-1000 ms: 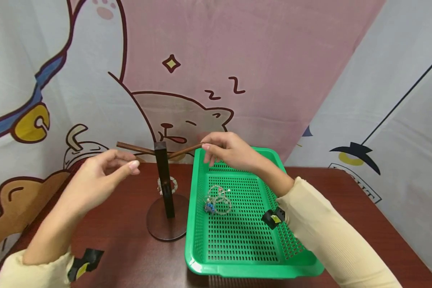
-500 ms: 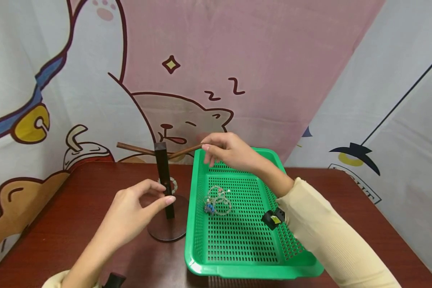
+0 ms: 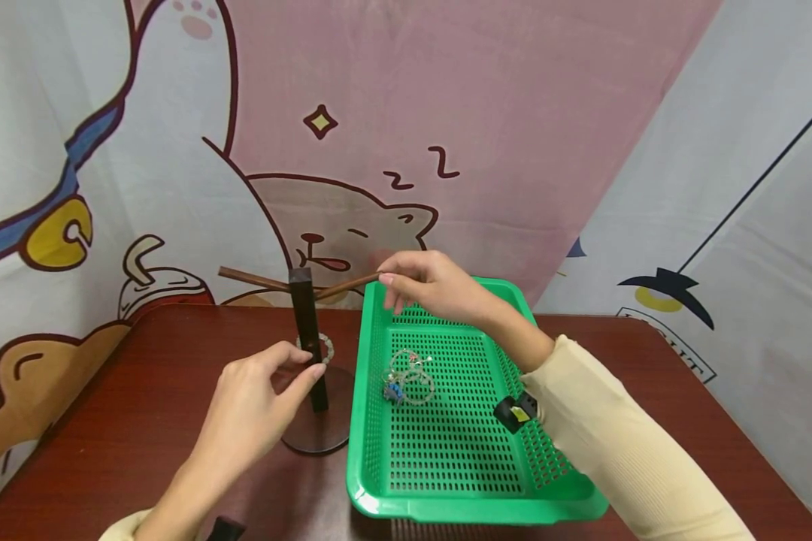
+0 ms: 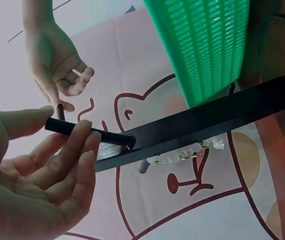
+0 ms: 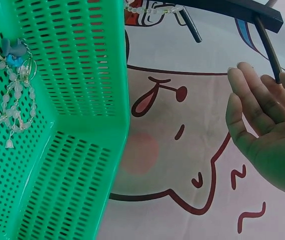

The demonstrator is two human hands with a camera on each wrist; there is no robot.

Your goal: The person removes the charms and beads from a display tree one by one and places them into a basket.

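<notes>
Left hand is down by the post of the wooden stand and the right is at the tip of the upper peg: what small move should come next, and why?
Probably the left hand should close thumb and forefinger on the bead bracelet hanging on the stand. Its fingertips sit right beside that bracelet at the post, holding nothing, while the right hand touches the peg tip. More bracelets lie in the green basket.

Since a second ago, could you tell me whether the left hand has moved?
Yes. The left hand has come down and to the right, from the level of the stand's arms to low beside the dark post, near the bead bracelet.
</notes>
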